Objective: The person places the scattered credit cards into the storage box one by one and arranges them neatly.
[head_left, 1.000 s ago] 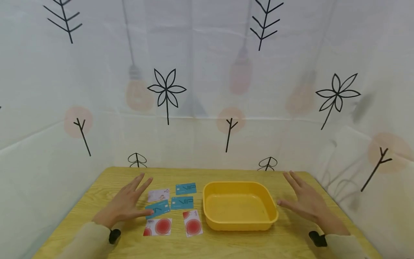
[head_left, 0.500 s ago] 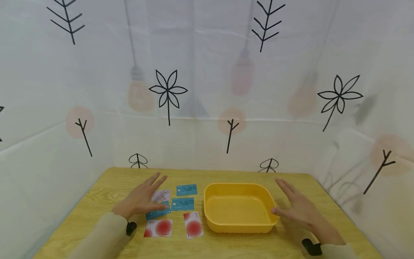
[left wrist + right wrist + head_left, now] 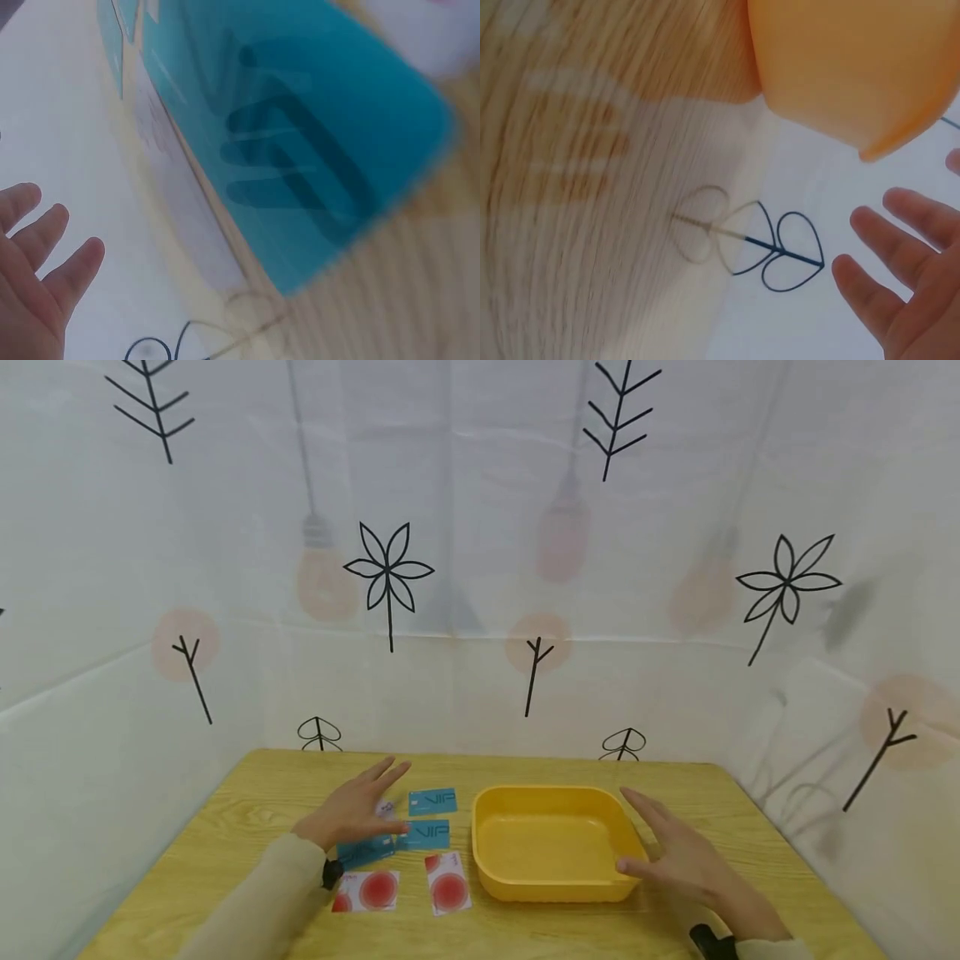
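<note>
My left hand [image 3: 356, 810] hovers over the cards with its fingers spread and nothing held. Beneath it lie a blue VIP card [image 3: 367, 852] and a pale patterned card [image 3: 385, 810], both partly hidden. Two more blue VIP cards, one farther back [image 3: 432, 802] and one at the thumb tip [image 3: 429, 835], lie to its right. Nearer the front are two white cards with red circles, one lengthwise [image 3: 367, 892] and one upright [image 3: 448, 883]. At the right wall of a yellow plastic tray [image 3: 555, 890], my right hand [image 3: 682, 860] holds nothing, its thumb overlapping the rim.
All of this sits on a wood-grain table [image 3: 300, 772]. A white cloth [image 3: 465, 693] printed with plants and lamps hangs behind the table and along both sides. Inside the tray no item shows.
My left hand has moved right, farther over the cards. My right hand has moved left, up to the tray's right side. Cards and tray stay in place.
</note>
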Tool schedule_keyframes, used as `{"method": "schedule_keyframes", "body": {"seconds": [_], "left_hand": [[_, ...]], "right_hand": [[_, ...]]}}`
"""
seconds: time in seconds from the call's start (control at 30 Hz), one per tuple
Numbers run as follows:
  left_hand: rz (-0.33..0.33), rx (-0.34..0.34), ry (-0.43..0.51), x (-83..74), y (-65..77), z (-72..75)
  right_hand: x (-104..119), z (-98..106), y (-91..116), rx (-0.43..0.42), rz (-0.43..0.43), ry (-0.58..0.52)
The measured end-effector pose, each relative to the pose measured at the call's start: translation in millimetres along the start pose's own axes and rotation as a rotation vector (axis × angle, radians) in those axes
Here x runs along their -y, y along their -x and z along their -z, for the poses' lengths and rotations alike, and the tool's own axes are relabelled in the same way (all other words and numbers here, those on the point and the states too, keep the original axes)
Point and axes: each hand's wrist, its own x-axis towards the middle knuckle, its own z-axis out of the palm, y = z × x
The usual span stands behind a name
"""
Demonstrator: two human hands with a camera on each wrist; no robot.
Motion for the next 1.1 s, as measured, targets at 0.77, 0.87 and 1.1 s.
{"method": "schedule_keyframes", "body": {"seconds": [0.77,0.87,1.1], "left_hand": [[0.041,0.114,0.141,-8.9,-47.4,-16.3],[0.030,0.116,0.161,-10.6,-49.2,-16.9],[0.020,0.124,0.140,-8.2,-53.1,-24.0]], "right_hand": [[5,-3,6,0.047,0.050,0.013],[7,-1,8,0.064,0.036,0.023],[10,-1,11,0.086,-0.008,0.021]]}}
